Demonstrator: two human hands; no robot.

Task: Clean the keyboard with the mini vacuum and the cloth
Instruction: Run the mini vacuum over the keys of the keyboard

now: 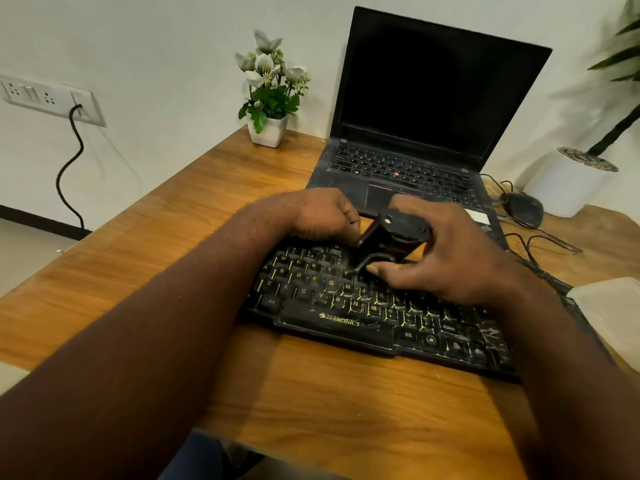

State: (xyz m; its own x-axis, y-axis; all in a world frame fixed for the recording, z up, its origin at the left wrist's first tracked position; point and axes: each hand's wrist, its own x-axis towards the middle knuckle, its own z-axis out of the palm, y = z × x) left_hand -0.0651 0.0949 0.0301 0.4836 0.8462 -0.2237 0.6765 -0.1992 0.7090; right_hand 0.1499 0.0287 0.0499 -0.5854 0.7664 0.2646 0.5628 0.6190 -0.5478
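While the right hand [450, 258] wraps its fingers round the mini vacuum [398, 233], the nozzle [367, 260] slants down-left onto the Zebronics keyboard [346, 306]; left hand [318, 216] grip unclear.

An office-like desk workspace: a brown wood-grain desk [166, 271] carries an open black laptop [433, 105], a black backlit keyboard [332, 318], a black wired mouse [523, 208] and white flowers in a white pot [269, 130], with a white wall socket panel [48, 97] nearby
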